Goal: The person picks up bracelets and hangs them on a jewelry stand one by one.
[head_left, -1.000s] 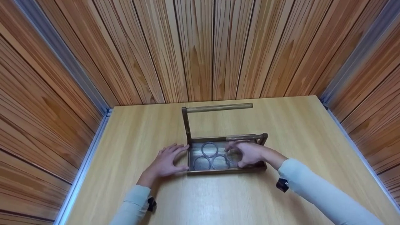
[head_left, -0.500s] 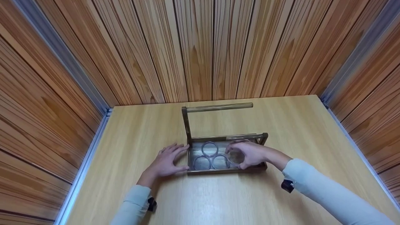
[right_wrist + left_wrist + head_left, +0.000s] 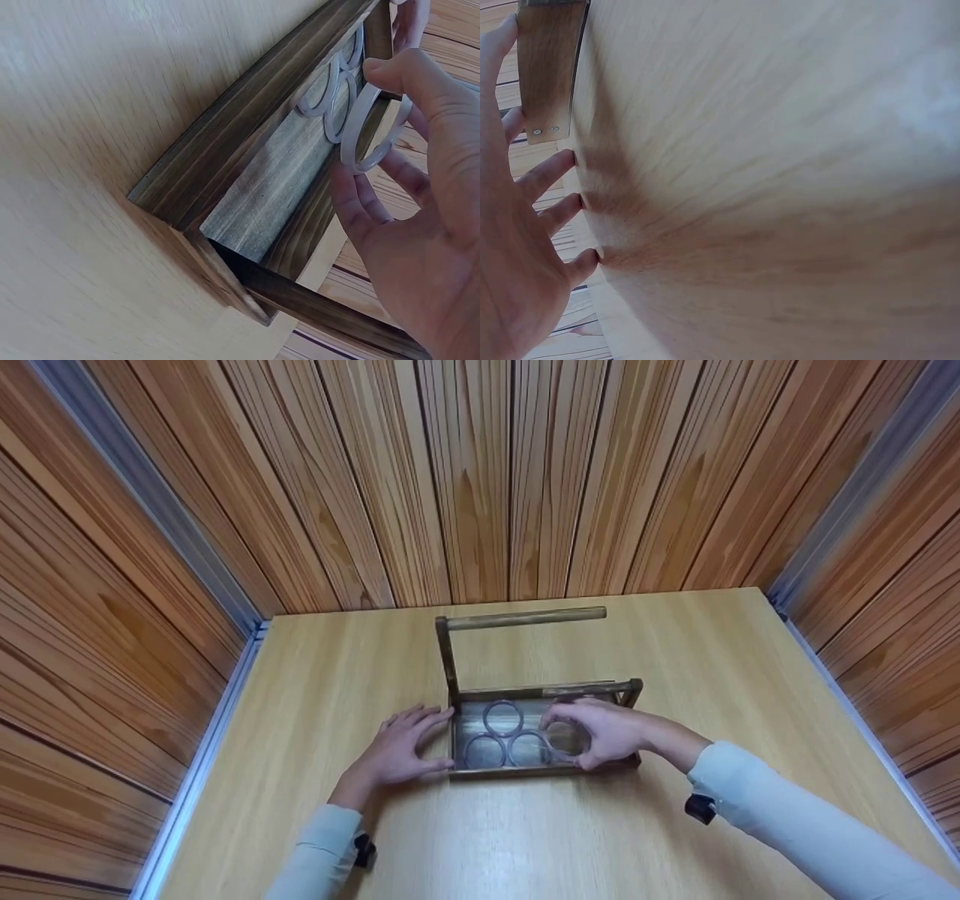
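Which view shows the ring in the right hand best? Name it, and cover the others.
The right wrist view: the ring appears large, held in the right hand, most of its band visible. The head view shows it small, partly hidden by the hand; the left wrist view doesn't show it.

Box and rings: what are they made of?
Box: wood, apparently stained dark, low sheen; grain runs along the sides, with two metal-looking fasteners in one end. Rings: pale, smooth, faintly glossy and slightly translucent-looking; probably plastic or resin, though glass or stone is possible.
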A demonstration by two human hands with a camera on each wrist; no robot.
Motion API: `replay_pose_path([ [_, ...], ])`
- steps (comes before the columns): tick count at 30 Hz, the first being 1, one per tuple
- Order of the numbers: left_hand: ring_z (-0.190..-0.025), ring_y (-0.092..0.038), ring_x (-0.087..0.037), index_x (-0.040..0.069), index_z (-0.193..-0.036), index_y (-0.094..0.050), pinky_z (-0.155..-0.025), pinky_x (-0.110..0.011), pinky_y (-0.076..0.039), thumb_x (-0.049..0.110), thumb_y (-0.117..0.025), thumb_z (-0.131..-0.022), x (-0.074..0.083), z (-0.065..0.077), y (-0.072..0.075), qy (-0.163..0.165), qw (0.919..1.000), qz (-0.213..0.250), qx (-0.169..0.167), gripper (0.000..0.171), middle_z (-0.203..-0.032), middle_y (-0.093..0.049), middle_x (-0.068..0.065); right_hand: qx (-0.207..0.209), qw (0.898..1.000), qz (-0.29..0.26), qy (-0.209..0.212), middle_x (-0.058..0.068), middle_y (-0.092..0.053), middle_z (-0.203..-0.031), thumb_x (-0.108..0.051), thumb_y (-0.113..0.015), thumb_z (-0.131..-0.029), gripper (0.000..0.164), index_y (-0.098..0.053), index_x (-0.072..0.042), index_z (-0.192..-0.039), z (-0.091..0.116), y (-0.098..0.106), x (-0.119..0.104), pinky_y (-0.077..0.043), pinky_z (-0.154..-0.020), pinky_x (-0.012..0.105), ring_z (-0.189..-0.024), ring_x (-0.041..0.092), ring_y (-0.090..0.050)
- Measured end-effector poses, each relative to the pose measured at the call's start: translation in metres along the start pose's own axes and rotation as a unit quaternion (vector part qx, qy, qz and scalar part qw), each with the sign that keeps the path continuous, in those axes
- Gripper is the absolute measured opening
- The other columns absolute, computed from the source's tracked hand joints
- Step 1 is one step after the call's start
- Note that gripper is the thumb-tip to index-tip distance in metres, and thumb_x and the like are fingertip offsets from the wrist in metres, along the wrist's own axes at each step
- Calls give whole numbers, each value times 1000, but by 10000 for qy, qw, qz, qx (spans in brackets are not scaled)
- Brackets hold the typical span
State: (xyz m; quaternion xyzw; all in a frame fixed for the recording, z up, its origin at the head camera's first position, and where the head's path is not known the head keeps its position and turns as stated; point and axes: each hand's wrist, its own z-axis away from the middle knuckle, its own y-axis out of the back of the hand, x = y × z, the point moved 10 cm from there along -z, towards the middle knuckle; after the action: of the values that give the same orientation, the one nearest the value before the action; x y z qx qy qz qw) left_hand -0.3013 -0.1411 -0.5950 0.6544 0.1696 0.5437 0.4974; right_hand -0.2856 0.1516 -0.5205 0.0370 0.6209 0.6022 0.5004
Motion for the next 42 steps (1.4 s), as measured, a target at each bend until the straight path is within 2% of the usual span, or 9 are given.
replay_pose_path([
  [4, -174, -28, -47, 38, -174, -43, -136, -81, -21, 70, -77, -96, 0, -1, 1, -1, 10000, 13, 31, 92, -182, -43, -12, 46, 9998, 112, 170, 19, -67, -142, -5, -85, -77, 74, -65, -22, -146, 2, 1, -6, -47, -94, 38, -118, 28, -57],
  [9, -175, -26, -46, 39, -175, -42, -137, -81, -17, 70, -76, -96, -2, -1, -1, 89, 10000, 17, -6, 92, -183, -42, -10, 31, 9994, 145, 300, 16, -63, -146, -2, -84, -77, 74, -65, -23, -145, 5, 1, -10, -50, -86, 31, -115, 28, -59],
  [13, -175, -26, -46, 38, -174, -42, -137, -81, -17, 71, -77, -96, -2, 0, -2, 74, 10000, 53, 3, 92, -183, -41, -10, -72, 9994, 9, 330, 14, -61, -147, -1, -84, -78, 74, -64, -23, -146, 7, -2, -11, -52, -79, 25, -102, 24, -62],
  [18, -175, -27, -47, 38, -175, -42, -137, -81, -18, 71, -76, -96, -1, 2, -3, 49, 10000, 67, -10, 92, -183, -41, -12, -188, 9991, -153, 354, 11, -59, -147, 0, -84, -78, 75, -64, -21, -147, 10, -4, -14, -53, -80, 24, -94, 25, -65],
  [25, -175, -26, -46, 37, -174, -43, -138, -80, -17, 70, -77, -96, 1, 2, 0, 48, 10000, 50, 0, 92, -183, -41, -12, -212, 9988, -45, 436, 2, -56, -138, -1, -83, -78, 75, -63, -22, -147, 14, -1, -20, -51, -80, 25, -98, 26, -64],
  [32, -174, -28, -46, 37, -175, -42, -136, -81, -21, 71, -76, -96, 0, 0, 0, -22, 10000, -55, 23, 93, -182, -42, -12, -151, 9981, 10, 594, 2, -56, -140, 1, -85, -77, 77, -64, -29, -144, 23, 3, -25, -60, -87, 33, -117, 26, -60],
  [35, -173, -30, -47, 36, -175, -42, -134, -82, -23, 71, -75, -96, 0, -1, 0, -71, 9999, -84, 36, 92, -182, -43, -12, -99, 9977, 24, 675, 2, -57, -139, 1, -85, -76, 77, -64, -27, -144, 26, 4, -26, -63, -88, 35, -117, 24, -60],
  [39, -173, -29, -48, 37, -175, -42, -135, -82, -22, 72, -75, -96, -1, -1, -1, -52, 10000, -62, 25, 92, -182, -42, -13, -57, 9970, 67, 770, 3, -59, -140, 0, -84, -76, 76, -65, -24, -145, 30, 5, -27, -59, -87, 31, -112, 20, -58],
  [42, -173, -29, -48, 37, -175, -42, -135, -82, -21, 72, -75, -96, -2, 0, -1, -27, 10000, -85, 10, 92, -183, -41, -13, -37, 9964, 150, 838, 3, -60, -142, -1, -83, -76, 75, -65, -24, -146, 33, 6, -28, -54, -87, 28, -113, 23, -58],
])
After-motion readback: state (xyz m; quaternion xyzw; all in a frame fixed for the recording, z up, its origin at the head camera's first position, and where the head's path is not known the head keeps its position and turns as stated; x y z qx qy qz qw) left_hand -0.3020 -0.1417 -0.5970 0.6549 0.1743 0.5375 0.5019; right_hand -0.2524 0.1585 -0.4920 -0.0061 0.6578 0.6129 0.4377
